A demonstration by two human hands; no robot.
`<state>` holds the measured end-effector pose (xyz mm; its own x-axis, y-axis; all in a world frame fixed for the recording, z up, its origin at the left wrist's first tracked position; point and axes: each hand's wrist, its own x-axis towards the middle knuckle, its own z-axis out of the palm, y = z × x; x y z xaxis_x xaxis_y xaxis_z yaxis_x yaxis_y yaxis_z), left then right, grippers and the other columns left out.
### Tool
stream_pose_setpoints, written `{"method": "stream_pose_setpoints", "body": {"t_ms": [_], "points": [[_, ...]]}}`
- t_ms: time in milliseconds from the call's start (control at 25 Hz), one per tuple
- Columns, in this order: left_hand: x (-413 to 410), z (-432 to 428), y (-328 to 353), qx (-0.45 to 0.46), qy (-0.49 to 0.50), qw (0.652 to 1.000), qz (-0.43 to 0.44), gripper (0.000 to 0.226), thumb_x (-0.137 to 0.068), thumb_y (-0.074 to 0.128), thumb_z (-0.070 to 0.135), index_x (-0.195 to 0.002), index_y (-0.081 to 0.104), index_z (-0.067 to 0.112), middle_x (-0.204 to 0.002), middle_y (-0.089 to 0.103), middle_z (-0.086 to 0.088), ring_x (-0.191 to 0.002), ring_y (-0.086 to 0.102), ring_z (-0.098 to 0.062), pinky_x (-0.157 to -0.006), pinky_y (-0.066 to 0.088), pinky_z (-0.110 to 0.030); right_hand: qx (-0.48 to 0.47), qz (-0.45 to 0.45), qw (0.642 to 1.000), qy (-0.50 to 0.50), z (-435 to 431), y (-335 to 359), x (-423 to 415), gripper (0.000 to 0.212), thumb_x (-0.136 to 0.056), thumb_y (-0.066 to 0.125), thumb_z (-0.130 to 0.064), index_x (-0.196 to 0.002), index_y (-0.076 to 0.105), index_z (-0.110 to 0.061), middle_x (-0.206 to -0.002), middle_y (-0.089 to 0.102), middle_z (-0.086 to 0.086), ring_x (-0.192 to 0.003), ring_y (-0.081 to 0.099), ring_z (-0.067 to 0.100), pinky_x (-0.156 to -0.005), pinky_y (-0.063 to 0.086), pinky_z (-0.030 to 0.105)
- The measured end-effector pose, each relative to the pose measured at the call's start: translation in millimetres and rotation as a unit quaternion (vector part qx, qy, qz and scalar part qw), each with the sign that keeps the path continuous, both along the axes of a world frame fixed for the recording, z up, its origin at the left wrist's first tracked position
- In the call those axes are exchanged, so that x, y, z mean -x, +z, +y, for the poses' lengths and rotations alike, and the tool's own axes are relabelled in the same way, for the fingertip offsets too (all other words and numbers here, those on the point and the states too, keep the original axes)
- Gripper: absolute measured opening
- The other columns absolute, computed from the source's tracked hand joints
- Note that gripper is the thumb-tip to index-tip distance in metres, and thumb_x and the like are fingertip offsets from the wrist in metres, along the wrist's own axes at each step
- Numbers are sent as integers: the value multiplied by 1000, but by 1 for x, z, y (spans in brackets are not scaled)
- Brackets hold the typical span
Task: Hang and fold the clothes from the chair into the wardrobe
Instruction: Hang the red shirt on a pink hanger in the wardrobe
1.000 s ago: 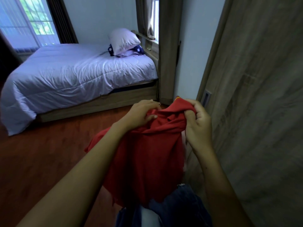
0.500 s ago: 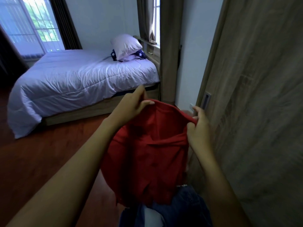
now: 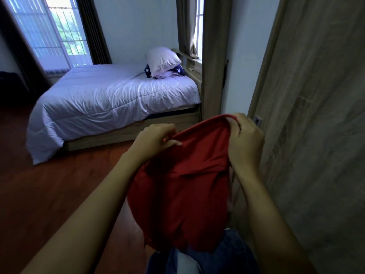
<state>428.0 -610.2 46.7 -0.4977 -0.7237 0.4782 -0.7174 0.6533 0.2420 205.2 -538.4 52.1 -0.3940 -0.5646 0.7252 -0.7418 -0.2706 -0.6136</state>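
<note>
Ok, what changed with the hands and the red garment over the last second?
The left hand and right hand pulled apart from a bunched hold, stretching the top edge of the red garment wide. Unchanged: each grip still pinches that edge, and the blue clothes lie below.

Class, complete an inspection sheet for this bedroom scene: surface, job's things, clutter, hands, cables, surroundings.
Surface: reddish wooden floor.
Job's things: red garment held up by its top edge; denim pile beneath it, at the bottom of the view.
Clutter: nothing seen.
Hands: left hand pinches the garment's edge; right hand grips it, fingers curled.
Cables: nothing seen.
Surroundings: bed with pillow; window behind; wooden door at right.
</note>
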Motion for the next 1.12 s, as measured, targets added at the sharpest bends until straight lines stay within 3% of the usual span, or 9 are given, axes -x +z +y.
{"method": "stream_pose_setpoints", "body": {"t_ms": [80, 240, 320, 440, 600, 680, 840, 960, 1120], "points": [[-5, 0, -5, 14, 17, 999, 27, 21, -74, 49, 37, -85, 51, 19, -81, 50, 2, -78, 56, -28, -68, 44, -39, 42, -17, 999, -11, 1, 12, 2, 26, -95, 47, -26, -95, 68, -11, -86, 68, 8, -76, 61, 21, -67, 44, 29], [-6, 7, 29, 50, 33, 989, 133, 10, -67, 44, 9, -78, 45, 8, -73, 44, -5, -68, 45, -23, -62, 22, -30, 79, -77, 994, -6, 6, 31, 14, 26, -97, 47, -24, -97, 68, -8, -85, 68, 5, -75, 60, 15, -65, 41, 16], [0, 15, 56, 52, 34, 979, 195, 8, -73, 43, 9, -78, 48, 5, -66, 48, -5, -64, 43, -19, -58, 25, -32, 97, -102, 990, -2, 9, 40, 19, 25, -97, 48, -23, -97, 68, -8, -85, 67, 2, -76, 59, 11, -65, 38, 7], [20, 25, 90, 51, 5, 967, 248, 15, -90, 47, 19, -76, 46, 13, -61, 45, 9, -61, 37, -4, -58, 32, -16, 120, -120, 986, -2, 13, 54, 27, 25, -97, 48, -24, -100, 69, -11, -86, 64, -7, -78, 56, 1, -68, 39, 5], [44, 28, 85, 2, 53, 959, 278, 20, -96, 50, 29, -82, 49, 15, -62, 48, 10, -58, 42, -4, -60, 30, -25, 66, -114, 991, 26, 16, 44, 46, 28, -96, 47, -31, -100, 69, -14, -91, 69, 0, -82, 61, 11, -75, 49, 26], [51, 33, 69, -28, 99, 946, 309, 22, -93, 56, 32, -89, 46, 14, -60, 47, 9, -56, 44, -5, -54, 30, -22, 27, -89, 995, 23, 20, 28, 56, 33, -94, 46, -35, -100, 71, -14, -91, 68, 8, -84, 63, 19, -75, 47, 27], [54, 42, 40, -19, 129, 967, 219, 32, -88, 63, 34, -80, 39, 14, -60, 44, 9, -62, 45, -20, -57, 22, -28, -9, -54, 998, -7, 35, 8, 72, 27, -95, 51, -23, -103, 71, -6, -92, 64, 16, -82, 58, 21, -68, 32, 16], [52, 47, 12, -54, 129, 975, 175, 25, -84, 68, 27, -76, 48, 14, -65, 58, 0, -68, 57, -27, -61, 33, -32, -30, -47, 998, -38, 53, -1, 79, 24, -96, 52, -20, -101, 71, -7, -85, 64, 12, -75, 55, 17, -62, 28, 17], [57, 71, -8, -111, 80, 975, 174, 17, -86, 66, 22, -72, 57, 17, -64, 60, 8, -64, 58, -6, -60, 34, -20, -48, -53, 995, -71, 89, -10, 87, 27, -97, 48, -23, -98, 70, -7, -86, 66, 9, -73, 53, 12, -61, 31, 17]]}}
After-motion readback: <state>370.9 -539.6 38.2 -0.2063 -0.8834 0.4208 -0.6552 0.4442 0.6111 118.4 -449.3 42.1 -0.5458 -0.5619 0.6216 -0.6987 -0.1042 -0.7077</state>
